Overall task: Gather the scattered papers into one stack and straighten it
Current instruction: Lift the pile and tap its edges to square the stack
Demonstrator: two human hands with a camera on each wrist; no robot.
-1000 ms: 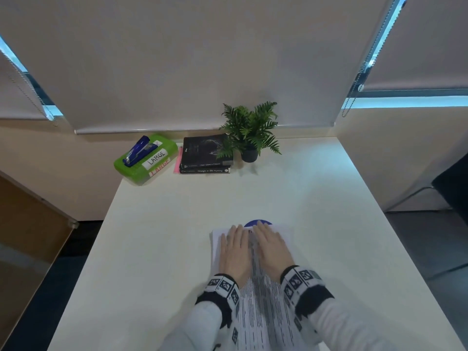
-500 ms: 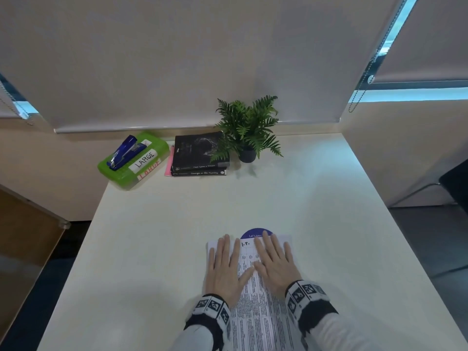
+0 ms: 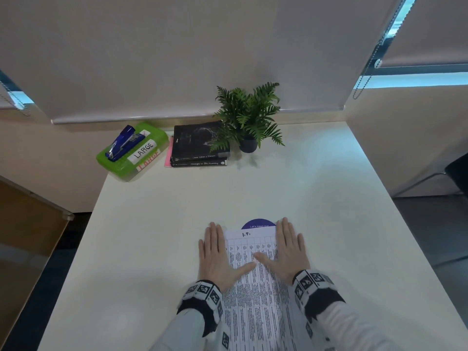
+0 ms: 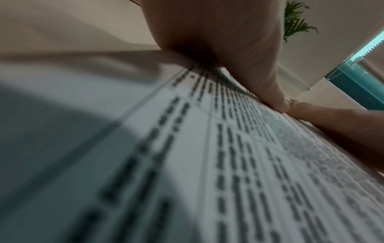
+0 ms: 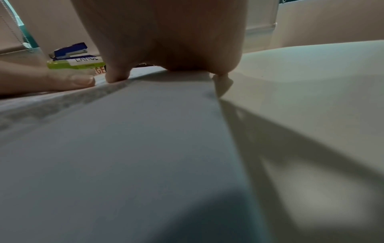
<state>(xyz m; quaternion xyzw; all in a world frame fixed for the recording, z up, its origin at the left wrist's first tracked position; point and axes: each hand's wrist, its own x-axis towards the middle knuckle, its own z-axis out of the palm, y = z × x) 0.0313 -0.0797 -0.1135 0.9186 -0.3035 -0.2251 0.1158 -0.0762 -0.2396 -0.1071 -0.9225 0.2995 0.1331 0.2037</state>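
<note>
The papers (image 3: pixel 253 269) are gathered in one stack at the lower centre of the frame, on the counter (image 3: pixel 157 236). The left hand (image 3: pixel 217 257) and right hand (image 3: pixel 288 254) are laid flat, fingers straight, grasping nothing. The sheets are judged light, limp and slippery; the side edges are best squeezed.

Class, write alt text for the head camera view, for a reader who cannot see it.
Left hand and right hand press flat on a paper stack on a white table, thumbs meeting mid-page. Along the far edge sit a stapler on a green box, two books and a fern.
</note>
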